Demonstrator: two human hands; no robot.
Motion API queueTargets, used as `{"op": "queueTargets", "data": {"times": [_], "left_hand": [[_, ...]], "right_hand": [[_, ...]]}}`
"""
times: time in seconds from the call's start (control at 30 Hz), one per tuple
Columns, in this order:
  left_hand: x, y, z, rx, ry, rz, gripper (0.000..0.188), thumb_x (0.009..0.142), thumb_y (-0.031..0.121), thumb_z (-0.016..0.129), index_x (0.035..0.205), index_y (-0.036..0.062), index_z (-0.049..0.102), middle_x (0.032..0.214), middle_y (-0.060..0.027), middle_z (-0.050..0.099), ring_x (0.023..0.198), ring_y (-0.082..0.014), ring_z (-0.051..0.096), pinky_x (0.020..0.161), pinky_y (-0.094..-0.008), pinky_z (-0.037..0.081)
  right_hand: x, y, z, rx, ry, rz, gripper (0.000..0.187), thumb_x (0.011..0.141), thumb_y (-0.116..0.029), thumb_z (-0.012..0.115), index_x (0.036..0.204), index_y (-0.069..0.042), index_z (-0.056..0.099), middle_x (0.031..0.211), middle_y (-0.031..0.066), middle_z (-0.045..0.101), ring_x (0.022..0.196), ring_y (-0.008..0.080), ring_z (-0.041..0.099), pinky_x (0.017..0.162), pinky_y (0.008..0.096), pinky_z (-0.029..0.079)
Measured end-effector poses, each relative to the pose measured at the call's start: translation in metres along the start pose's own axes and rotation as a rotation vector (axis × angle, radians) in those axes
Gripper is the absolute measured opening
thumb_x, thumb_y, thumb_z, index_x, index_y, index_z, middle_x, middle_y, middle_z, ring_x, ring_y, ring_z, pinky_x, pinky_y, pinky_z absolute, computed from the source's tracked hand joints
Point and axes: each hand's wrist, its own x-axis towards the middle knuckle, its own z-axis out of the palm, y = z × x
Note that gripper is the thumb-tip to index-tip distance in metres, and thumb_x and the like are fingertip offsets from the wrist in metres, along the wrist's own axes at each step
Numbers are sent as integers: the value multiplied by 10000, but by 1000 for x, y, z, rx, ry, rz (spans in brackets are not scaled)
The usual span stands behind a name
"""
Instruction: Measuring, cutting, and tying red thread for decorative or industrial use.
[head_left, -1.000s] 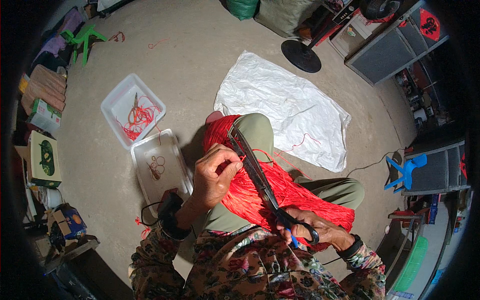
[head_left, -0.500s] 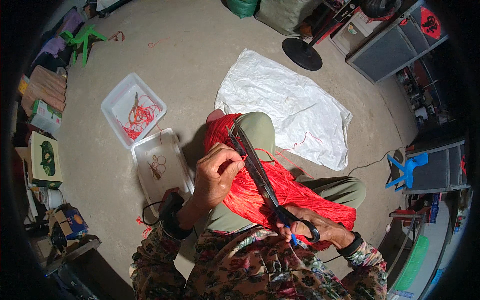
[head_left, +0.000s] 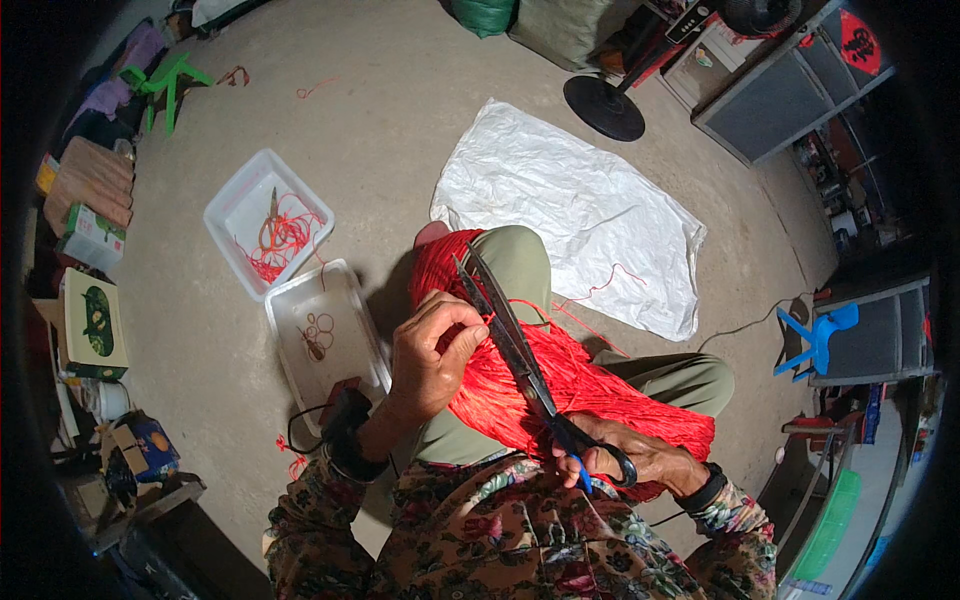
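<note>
A thick hank of red cord (head_left: 590,395) lies across my lap and over my knees. My right hand (head_left: 625,452) grips long dark scissors (head_left: 520,352) by their handles, one of which shows blue. The blades point up and away to the left, slightly parted, above the cord. Pinched between the thumb and fingers of my left hand (head_left: 430,350) is a strand of the red cord, right beside the blades. Whether the strand lies between the blades I cannot tell.
On the floor at left stand a white bin (head_left: 222,222) with small scissors (head_left: 270,215) and red cord scraps, and a white tray (head_left: 283,345) with rubber bands. A white woven sack (head_left: 570,210) lies ahead. A fan base (head_left: 604,108) and a blue stool (head_left: 822,335) are at right.
Hardly anything differs. The scissors' handles look slightly closer together, and the whole view has shifted a little. Both hands keep their places.
</note>
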Motion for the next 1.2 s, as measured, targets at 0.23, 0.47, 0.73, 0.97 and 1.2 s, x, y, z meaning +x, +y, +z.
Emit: {"op": "queueTargets", "data": {"times": [0.23, 0.47, 0.73, 0.97, 1.2], "left_hand": [[0, -2, 4, -19, 6, -34, 99, 789, -12, 676, 827, -5, 585, 770, -118, 585, 716, -255, 578, 674, -337, 466], [-1, -3, 5, -23, 21, -36, 101, 791, -12, 678, 838, -3, 590, 788, -117, 597, 725, -248, 584, 681, -334, 471], [-7, -7, 5, -65, 42, -61, 90, 805, 0, 671, 852, -2, 594, 798, -101, 607, 719, -206, 587, 679, -311, 477], [-8, -15, -3, -344, 7, -350, 59, 850, -25, 610, 903, -19, 587, 889, -45, 587, 810, -99, 547, 763, -237, 449], [1, -24, -29, -224, -130, -405, 56, 843, 67, 611, 866, 15, 611, 802, -46, 630, 749, -91, 565, 689, -249, 462]], "right_hand": [[2, -6, 4, 239, -94, -5, 831, 855, -539, 616, 1406, -22, 272, 1074, 50, 434, 953, 138, 514, 827, 293, 476], [4, -11, 7, 283, -44, 28, 695, 888, -483, 610, 1328, -11, 352, 957, 32, 460, 820, 117, 502, 744, 284, 480], [3, -11, 1, 202, 22, 167, 580, 817, -416, 717, 1126, 4, 462, 848, 42, 541, 805, 150, 579, 694, 324, 518], [-9, -8, 3, 86, 2, -62, 456, 871, -372, 686, 1070, -13, 488, 934, 38, 500, 872, 105, 562, 738, 252, 499], [-52, -47, -2, -395, 230, 248, 698, 715, -574, 755, 1063, -39, 474, 877, 70, 476, 823, 139, 533, 673, 286, 428]]}}
